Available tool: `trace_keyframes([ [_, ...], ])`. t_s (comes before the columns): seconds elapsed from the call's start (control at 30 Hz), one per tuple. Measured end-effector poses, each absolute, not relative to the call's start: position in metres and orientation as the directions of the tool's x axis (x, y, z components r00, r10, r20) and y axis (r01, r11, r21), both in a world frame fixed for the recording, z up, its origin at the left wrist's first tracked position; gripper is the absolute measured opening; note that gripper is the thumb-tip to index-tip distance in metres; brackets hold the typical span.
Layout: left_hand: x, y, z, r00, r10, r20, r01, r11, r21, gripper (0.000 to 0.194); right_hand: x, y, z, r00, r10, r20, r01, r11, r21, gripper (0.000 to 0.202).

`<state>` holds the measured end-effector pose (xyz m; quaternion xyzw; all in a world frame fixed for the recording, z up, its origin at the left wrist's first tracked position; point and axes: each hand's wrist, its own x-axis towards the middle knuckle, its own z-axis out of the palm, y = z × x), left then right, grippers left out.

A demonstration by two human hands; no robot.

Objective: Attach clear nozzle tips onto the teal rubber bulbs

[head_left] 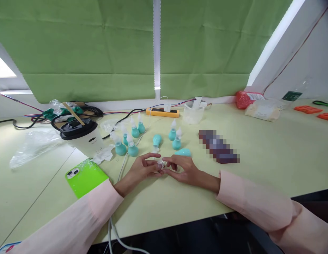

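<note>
Near the table's front edge, my left hand (146,167) and my right hand (184,168) meet at the fingertips. Both are closed on a small clear plastic piece (162,163), partly covered by the fingers. Just beyond lies a teal nasal aspirator bulb (157,140) on its side, its clear end toward me. Another teal bulb (183,152) is partly hidden behind my right hand. Several nasal aspirators with clear tips stand upright to the left, among them one aspirator (132,148). Two more, including a nearer aspirator (176,141), stand to the right.
At left are a paper cup (86,143) with a black lid, a crumpled tissue (103,154) and a green phone (86,178). A white cable (123,164) runs beside my left wrist. Behind are a yellow power strip (162,112) and a clear tub (193,114). A blurred dark object (219,146) lies right.
</note>
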<state>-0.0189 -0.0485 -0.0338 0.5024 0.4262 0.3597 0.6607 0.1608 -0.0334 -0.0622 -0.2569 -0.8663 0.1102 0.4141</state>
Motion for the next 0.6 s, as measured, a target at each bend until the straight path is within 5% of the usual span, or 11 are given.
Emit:
trace_keyframes([
  [0.2, -0.016, -0.053, -0.042, 0.379, 0.885, -0.270, -0.150, 0.347, 0.926, 0.038, 0.157, -0.035, -0.065, -0.486, 0.522, 0.701, 0.252, 0.852, -0.459, 0.016],
  [0.6, -0.017, -0.061, -0.044, 0.382, 0.902, -0.204, -0.166, 0.284, 0.944, 0.037, 0.157, -0.039, -0.063, -0.360, 0.644, 0.675, 0.202, 0.760, -0.618, 0.014],
])
